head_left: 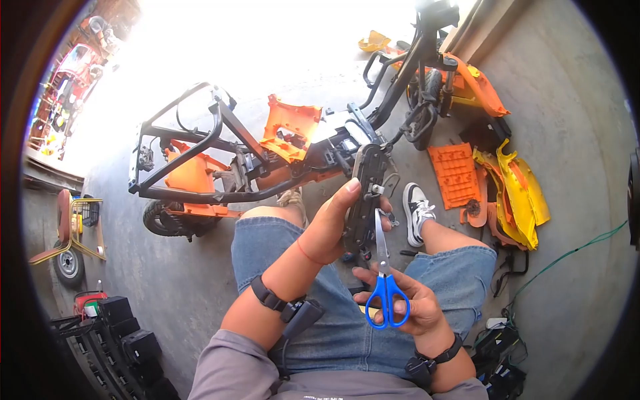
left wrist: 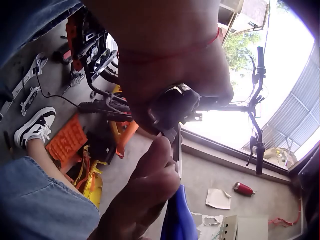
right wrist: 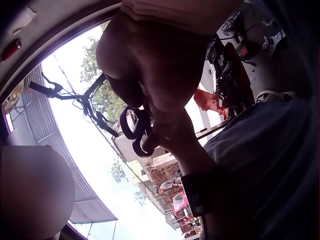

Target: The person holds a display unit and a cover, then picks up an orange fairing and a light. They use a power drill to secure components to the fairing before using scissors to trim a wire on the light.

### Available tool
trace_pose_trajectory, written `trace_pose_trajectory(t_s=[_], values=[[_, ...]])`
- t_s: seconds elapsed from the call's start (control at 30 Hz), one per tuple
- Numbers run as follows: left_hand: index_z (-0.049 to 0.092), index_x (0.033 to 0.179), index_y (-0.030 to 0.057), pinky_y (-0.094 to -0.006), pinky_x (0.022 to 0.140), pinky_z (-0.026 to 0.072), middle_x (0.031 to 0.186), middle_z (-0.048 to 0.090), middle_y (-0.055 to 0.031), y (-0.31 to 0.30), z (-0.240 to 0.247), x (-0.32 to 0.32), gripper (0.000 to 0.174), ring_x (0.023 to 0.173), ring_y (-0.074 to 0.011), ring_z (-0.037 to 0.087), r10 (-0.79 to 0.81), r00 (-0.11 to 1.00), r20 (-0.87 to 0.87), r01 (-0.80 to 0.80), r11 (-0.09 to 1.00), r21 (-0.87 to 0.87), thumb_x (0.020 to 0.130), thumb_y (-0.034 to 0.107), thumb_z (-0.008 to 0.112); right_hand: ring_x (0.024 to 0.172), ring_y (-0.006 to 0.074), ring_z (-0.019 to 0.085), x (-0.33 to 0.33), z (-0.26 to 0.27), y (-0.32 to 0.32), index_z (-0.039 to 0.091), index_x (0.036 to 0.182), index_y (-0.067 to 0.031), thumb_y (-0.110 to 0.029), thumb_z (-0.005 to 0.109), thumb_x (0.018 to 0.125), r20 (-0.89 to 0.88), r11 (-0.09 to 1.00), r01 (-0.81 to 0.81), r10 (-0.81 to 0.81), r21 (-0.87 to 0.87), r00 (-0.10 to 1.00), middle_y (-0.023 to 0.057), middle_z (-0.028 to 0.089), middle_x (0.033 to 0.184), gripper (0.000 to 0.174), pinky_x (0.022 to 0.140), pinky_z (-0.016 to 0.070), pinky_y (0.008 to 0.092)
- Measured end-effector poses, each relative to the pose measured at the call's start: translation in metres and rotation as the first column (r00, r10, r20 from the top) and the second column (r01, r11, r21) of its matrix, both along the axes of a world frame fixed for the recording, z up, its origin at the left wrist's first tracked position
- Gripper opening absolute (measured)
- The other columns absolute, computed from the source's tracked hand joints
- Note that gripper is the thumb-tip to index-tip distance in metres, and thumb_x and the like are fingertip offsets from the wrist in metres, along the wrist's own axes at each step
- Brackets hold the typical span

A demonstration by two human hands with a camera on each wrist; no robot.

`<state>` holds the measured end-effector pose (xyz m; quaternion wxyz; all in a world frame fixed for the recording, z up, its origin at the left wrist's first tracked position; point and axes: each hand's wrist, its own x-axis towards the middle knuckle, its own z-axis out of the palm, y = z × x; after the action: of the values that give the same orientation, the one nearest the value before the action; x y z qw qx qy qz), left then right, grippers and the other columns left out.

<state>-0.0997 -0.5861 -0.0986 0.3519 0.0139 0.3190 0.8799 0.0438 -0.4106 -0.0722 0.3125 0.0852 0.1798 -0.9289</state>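
A long black part with rounded ends [head_left: 364,200] is gripped upright in my left hand [head_left: 331,223], the thumb along its near side. Its end [left wrist: 175,106] pokes out of the fist in the left wrist view. My right hand [head_left: 421,305] holds blue-handled scissors [head_left: 383,297], the thumb at the right loop. The silver blades [head_left: 381,243] point up and lie right beside the black part's lower right side. In the right wrist view the scissors' loops [right wrist: 131,126] look dark below the right hand [right wrist: 155,80]. Small wires and a connector [head_left: 379,190] show at the part's edge.
A stripped scooter frame [head_left: 220,197] with an orange panel [head_left: 291,127] stands ahead. Orange [head_left: 456,175] and yellow [head_left: 523,193] body panels lie on the floor at right. Black boxes [head_left: 123,327] are stacked at lower left. A green cable [head_left: 567,257] runs along the right.
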Motion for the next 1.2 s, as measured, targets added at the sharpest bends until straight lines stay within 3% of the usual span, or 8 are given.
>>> trace_pose_trajectory(t_s=[0.17,0.27,0.33,0.43,0.53,0.9,0.97,1.2], values=[[0.044,0.133,0.0086,-0.0336,0.080,0.0561,0.110,0.062,-0.0112,-0.003,0.000,0.000,0.061,0.096,-0.0227,0.066,-0.038,0.995,-0.089,0.038,0.999,0.001,0.094,0.055,0.050,0.123,0.0370,0.053,-0.003,-0.008,0.002,0.028,0.151,-0.0010,-0.010,0.078,0.080,0.012,0.997,-0.009,0.010,-0.072,1.000,0.0256,0.035,0.149,0.087,0.080,0.0558,0.0327],[0.040,0.135,0.0051,-0.0330,0.082,0.0518,0.114,0.061,-0.0147,0.001,0.009,0.002,0.062,0.103,-0.0247,0.064,0.005,0.991,-0.136,-0.004,1.000,0.003,0.094,0.049,0.055,0.112,0.0327,0.059,-0.002,-0.006,0.000,0.035,0.147,0.0000,-0.010,0.081,0.078,0.029,0.990,-0.033,0.029,0.139,0.999,0.0235,0.047,0.139,0.084,0.075,0.0567,0.0311],[0.039,0.135,0.0043,-0.0332,0.083,0.0514,0.115,0.061,-0.0154,0.000,0.012,0.000,0.063,0.105,-0.0249,0.063,0.004,0.988,-0.153,-0.009,0.999,-0.032,0.093,0.048,0.056,0.099,0.0254,0.060,0.000,-0.007,0.001,0.042,0.138,0.0006,-0.014,0.085,0.074,0.004,0.969,0.026,-0.028,0.245,1.000,0.0182,0.055,0.118,0.079,0.068,0.0540,0.0288],[0.039,0.136,0.0030,-0.0334,0.085,0.0509,0.117,0.061,-0.0158,-0.004,0.012,-0.002,0.064,0.107,-0.0241,0.062,-0.012,0.984,-0.179,-0.001,0.997,-0.073,0.093,0.046,0.058,0.085,0.0185,0.054,0.001,-0.005,0.002,0.046,0.128,-0.0004,-0.018,0.086,0.072,-0.120,0.994,0.090,-0.083,0.058,0.989,0.0117,0.053,0.100,0.070,0.060,0.0477,0.0258],[0.040,0.135,0.0018,-0.0332,0.084,0.0511,0.118,0.061,-0.0150,-0.004,0.011,-0.002,0.063,0.106,-0.0221,0.062,-0.042,0.972,-0.233,0.017,0.994,-0.105,0.093,0.044,0.058,0.081,0.0164,0.051,-0.003,0.005,0.002,0.047,0.122,-0.0012,-0.026,0.085,0.073,-0.134,0.974,0.126,-0.102,0.189,0.986,0.0095,0.049,0.093,0.067,0.056,0.0425,0.0245],[0.038,0.139,0.0007,-0.0311,0.083,0.0514,0.120,0.060,-0.0133,-0.001,0.019,0.002,0.069,0.105,-0.0178,0.059,-0.081,0.952,-0.295,0.041,0.989,-0.139,0.090,0.042,0.062,0.077,0.0164,0.051,-0.019,0.031,0.001,0.049,0.121,0.0020,-0.039,0.083,0.072,-0.230,0.949,0.251,-0.205,0.192,0.951,0.0094,0.049,0.087,0.072,0.051,0.0399,0.0222],[0.036,0.141,0.0010,-0.0328,0.083,0.0511,0.121,0.058,-0.0168,0.001,0.019,0.003,0.085,0.106,-0.0233,0.062,-0.099,0.951,-0.294,0.038,0.977,-0.208,0.081,0.053,0.065,0.076,0.0167,0.051,-0.019,0.027,0.001,0.049,0.122,0.0028,-0.040,0.083,0.072,-0.244,0.952,0.250,-0.204,0.176,0.948,0.0094,0.050,0.087,0.074,0.050,0.0396,0.0219],[0.036,0.142,0.0015,-0.0353,0.088,0.0502,0.123,0.057,-0.0171,0.002,0.020,0.003,0.087,0.107,-0.0238,0.061,-0.120,0.946,-0.302,0.061,0.978,-0.198,0.079,0.052,0.068,0.075,0.0165,0.051,-0.019,0.023,0.000,0.051,0.120,0.0034,-0.040,0.083,0.071,-0.265,0.956,0.271,-0.234,0.112,0.935,0.0090,0.051,0.083,0.073,0.048,0.0386,0.0217]])
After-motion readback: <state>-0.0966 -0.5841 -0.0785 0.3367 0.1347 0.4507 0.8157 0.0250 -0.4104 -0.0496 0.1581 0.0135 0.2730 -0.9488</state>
